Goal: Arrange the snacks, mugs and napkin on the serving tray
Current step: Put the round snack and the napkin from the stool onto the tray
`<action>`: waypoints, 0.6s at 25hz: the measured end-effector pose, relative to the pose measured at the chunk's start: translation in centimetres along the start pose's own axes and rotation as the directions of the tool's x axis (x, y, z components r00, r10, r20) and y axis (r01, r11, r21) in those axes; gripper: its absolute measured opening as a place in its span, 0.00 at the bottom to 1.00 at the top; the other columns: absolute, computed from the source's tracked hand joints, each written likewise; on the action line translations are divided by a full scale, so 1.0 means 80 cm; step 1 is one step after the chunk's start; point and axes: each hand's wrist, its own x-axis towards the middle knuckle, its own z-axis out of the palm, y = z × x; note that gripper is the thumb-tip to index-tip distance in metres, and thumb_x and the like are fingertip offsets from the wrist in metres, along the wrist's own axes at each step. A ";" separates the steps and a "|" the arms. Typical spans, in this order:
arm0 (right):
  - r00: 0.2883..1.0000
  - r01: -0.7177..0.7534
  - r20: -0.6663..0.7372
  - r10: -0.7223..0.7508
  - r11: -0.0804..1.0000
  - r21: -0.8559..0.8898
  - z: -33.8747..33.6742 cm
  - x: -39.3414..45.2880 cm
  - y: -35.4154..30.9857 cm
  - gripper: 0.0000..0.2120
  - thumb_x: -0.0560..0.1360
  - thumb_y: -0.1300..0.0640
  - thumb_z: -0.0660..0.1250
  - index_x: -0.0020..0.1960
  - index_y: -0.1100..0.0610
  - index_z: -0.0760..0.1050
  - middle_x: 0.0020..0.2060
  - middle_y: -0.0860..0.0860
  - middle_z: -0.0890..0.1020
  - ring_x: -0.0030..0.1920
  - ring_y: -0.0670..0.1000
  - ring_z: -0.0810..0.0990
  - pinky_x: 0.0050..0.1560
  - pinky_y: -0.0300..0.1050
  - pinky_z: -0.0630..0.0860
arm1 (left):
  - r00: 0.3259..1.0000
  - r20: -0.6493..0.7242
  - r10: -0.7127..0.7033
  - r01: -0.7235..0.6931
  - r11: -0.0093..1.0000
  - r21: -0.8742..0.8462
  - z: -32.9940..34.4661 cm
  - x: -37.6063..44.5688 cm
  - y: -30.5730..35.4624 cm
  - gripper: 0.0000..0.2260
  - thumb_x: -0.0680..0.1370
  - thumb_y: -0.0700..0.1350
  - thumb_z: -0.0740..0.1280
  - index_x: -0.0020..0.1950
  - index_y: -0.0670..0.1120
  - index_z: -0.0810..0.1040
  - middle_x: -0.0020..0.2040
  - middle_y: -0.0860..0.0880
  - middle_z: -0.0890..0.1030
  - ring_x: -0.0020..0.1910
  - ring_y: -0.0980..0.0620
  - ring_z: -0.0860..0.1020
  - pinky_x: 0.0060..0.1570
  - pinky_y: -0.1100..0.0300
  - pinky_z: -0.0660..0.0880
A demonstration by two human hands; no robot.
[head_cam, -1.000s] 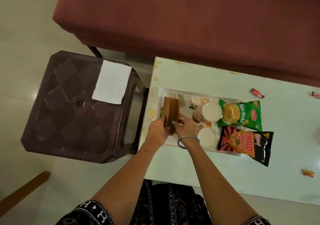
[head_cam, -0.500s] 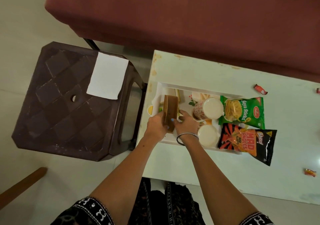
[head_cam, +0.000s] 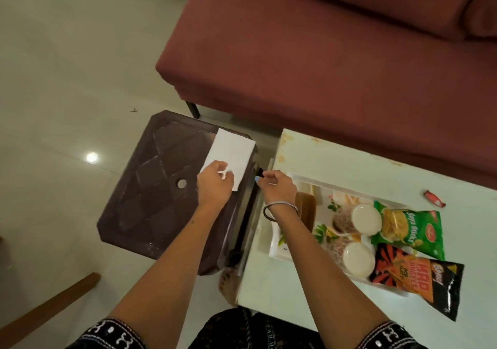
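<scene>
Head view showed my left hand (head_cam: 213, 184) reaching out, fingers curled, pinching the white napkin (head_cam: 230, 158) on the stool (head_cam: 158, 187). My right hand (head_cam: 278, 187) hovered loosely curled, holding nothing, near the tray (head_cam: 277, 243).

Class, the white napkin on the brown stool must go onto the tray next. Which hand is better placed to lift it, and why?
Left. The left hand already pinches the napkin on the stool; the right hand hovers empty between stool and tray.

1. A pale glossy tile floor (head_cam: 67, 66) carries a bright light reflection (head_cam: 92, 157).
2. A maroon sofa (head_cam: 322, 52) fills the upper right.
3. A dark brown plastic stool (head_cam: 161, 200) stands beside a pale green bench (head_cam: 336, 160) with a stained far edge.
4. A wooden piece (head_cam: 48, 308) crosses the lower left corner.
</scene>
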 end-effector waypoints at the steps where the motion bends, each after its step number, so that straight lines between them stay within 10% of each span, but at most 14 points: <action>1: 1.000 0.004 0.013 -0.003 1.000 -0.013 0.012 0.003 -0.009 0.13 0.72 0.53 0.70 0.54 0.58 0.79 0.49 0.53 0.84 0.49 0.50 0.80 0.50 0.37 0.70 | 1.000 -0.022 -0.002 0.002 1.000 0.010 -0.006 0.009 -0.004 0.12 0.75 0.40 0.66 0.57 0.39 0.77 0.56 0.41 0.80 0.52 0.45 0.79 0.52 0.57 0.73; 15: 0.992 -0.125 -0.021 0.124 0.956 -0.266 0.104 0.047 -0.032 0.29 0.69 0.51 0.73 0.64 0.63 0.68 0.61 0.59 0.76 0.61 0.59 0.75 0.61 0.50 0.74 | 0.992 0.058 -0.110 0.094 0.968 0.231 -0.006 0.083 -0.044 0.26 0.70 0.46 0.73 0.64 0.40 0.68 0.62 0.39 0.72 0.62 0.41 0.71 0.58 0.48 0.71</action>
